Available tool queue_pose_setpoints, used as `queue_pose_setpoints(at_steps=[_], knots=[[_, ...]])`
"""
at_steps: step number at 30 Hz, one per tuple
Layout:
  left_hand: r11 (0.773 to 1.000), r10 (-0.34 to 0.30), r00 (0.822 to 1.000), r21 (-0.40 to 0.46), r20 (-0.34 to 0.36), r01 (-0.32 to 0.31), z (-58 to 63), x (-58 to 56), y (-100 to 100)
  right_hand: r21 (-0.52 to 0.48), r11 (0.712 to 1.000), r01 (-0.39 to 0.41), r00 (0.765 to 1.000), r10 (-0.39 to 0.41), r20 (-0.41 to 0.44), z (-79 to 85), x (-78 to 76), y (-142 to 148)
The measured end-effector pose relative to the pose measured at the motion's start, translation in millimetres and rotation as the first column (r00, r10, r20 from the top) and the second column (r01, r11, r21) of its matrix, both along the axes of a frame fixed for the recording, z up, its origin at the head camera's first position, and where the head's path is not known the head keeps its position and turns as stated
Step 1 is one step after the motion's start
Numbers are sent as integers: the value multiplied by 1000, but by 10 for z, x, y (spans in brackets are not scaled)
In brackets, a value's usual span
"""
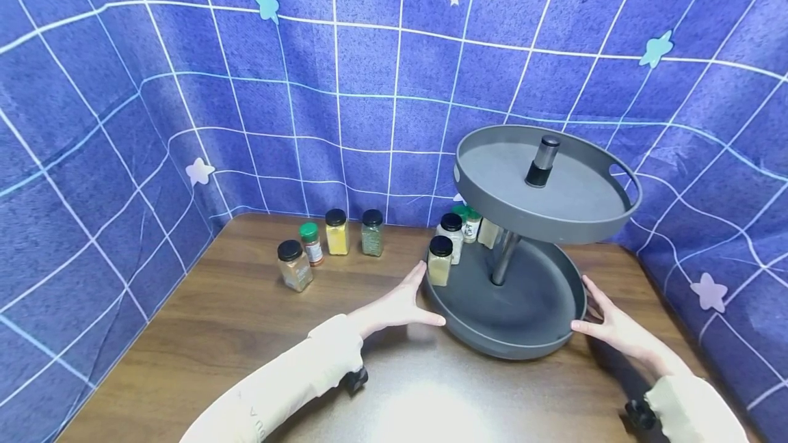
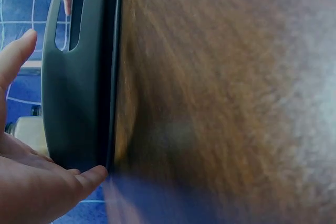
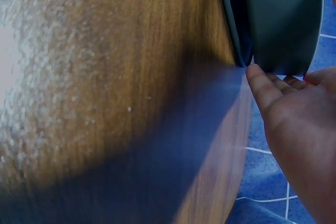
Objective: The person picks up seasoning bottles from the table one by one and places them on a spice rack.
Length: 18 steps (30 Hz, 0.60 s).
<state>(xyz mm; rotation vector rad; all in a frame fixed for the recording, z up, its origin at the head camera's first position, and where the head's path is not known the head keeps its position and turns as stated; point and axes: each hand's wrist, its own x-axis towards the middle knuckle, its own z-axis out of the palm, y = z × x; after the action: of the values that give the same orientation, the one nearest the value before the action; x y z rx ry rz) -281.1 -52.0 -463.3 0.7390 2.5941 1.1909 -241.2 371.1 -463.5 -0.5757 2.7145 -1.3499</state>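
Observation:
A dark grey two-tier turntable [image 1: 529, 306] stands upright on the right part of the wooden table. My left hand [image 1: 400, 306] is at the lower tray's left side, thumb spread wide from the fingers; in the left wrist view its fingertips touch the tray wall [image 2: 73, 108]. Across from it, my right hand [image 1: 615, 330] has its fingers against the right side, and the right wrist view shows them touching the wall [image 3: 283, 24] low down. A black-lidded spice jar [image 1: 440, 269] stands on the lower tray's left, with several more jars behind it, partly hidden by the upper tray [image 1: 511, 176].
Left of the turntable stand a black-lidded tan spice jar [image 1: 297, 272], a green-lidded bottle [image 1: 313, 248], a jar of yellow spice [image 1: 337, 238] and a jar of green herbs [image 1: 372, 238]. A blue gridded curtain [image 1: 369, 115] hangs behind and beside the table [image 1: 234, 333].

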Motion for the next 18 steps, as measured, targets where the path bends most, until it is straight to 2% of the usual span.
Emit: queue_pose_setpoints(at_steps=[18], knots=[[1000, 31, 999, 3, 17, -31, 12, -168, 44, -7, 1000, -1, 1000, 1, -7, 36, 8, -8]])
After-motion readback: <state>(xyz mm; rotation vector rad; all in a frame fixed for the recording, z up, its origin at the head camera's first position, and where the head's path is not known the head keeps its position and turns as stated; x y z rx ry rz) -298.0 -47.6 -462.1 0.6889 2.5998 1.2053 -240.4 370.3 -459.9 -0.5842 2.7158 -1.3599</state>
